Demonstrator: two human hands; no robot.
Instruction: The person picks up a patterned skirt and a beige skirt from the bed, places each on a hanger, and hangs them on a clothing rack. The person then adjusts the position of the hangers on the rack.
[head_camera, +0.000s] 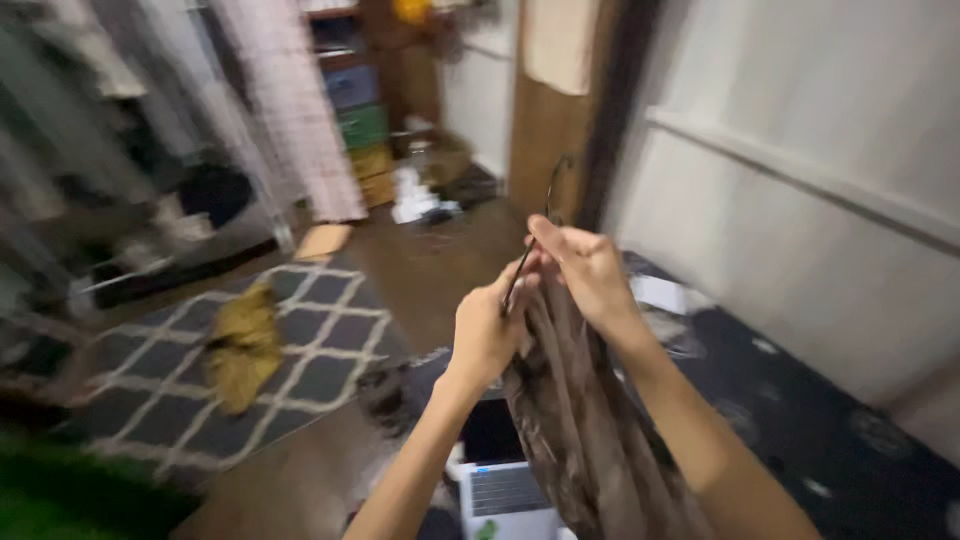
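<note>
My left hand and my right hand are raised together in the middle of the view, both gripping a thin dark clothes hanger whose hook points up. A brown patterned garment hangs down from the hanger between my forearms. The picture is blurred by motion, so finger detail is unclear.
A dark rug with a pale lattice pattern lies on the brown floor, with a crumpled yellow cloth on it. Hanging clothes and stacked coloured drawers stand at the back. A white wall is to the right. A laptop sits below my arms.
</note>
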